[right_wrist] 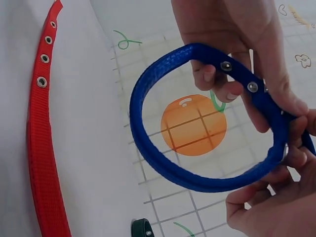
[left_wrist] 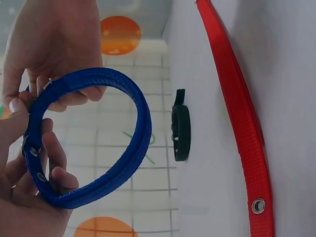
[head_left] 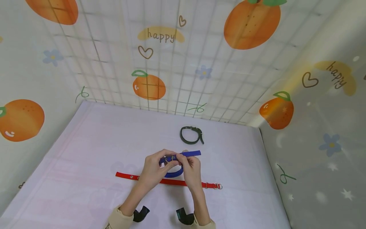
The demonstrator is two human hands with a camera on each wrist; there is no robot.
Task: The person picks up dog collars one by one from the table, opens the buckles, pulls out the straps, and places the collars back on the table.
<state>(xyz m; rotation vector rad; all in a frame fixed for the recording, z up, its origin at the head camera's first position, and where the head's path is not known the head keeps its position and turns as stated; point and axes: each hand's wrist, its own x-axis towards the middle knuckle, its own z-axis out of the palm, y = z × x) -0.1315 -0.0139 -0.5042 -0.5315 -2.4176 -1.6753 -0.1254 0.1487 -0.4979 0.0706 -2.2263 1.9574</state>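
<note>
A blue buckled collar (left_wrist: 143,123), with metal eyelets, is closed into a loop and held up off the table between both hands. My left hand (head_left: 152,167) grips the eyelet stretch of its band, fingers curled round it. Close by, my right hand (head_left: 192,171) pinches the collar near the buckle, and the strap's loose end (head_left: 191,153) sticks out to the right. Fingers partly hide the buckle. Below the hands a red collar (head_left: 174,182) lies stretched out flat, with eyelets at its left end and a buckle and ring at its right.
Farther back on the table a dark green collar (head_left: 183,140) lies buckled in a loop. Behind it rises a white wire grid (head_left: 177,66) under a curtain printed with oranges. Black curved pieces (head_left: 184,217) sit at both wrists.
</note>
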